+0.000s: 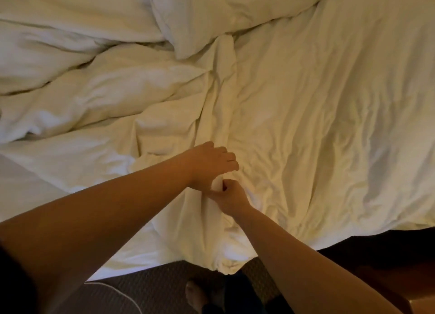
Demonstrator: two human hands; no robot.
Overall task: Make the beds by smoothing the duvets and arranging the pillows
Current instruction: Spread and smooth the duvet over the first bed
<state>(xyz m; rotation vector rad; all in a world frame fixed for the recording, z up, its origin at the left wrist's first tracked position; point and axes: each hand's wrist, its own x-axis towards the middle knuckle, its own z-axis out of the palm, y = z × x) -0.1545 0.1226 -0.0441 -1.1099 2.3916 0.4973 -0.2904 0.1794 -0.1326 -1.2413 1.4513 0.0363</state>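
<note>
Your left hand [211, 163] lies on the white duvet [306, 116] near the bed's near edge, fingers curled down into a raised fold, its grip bunching the cloth. Just nearer, your right hand [229, 196] pinches the same fold between thumb and fingers; the two hands almost touch. The duvet spreads smoother to the right and heaps in rumpled folds at far left. Below the bed's edge, patterned carpet [150, 287] shows.

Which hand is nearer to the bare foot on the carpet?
Right. The right hand pinches the duvet fold nearer the bed's edge, closer to the bare foot; the left hand lies farther up the bed.
</note>
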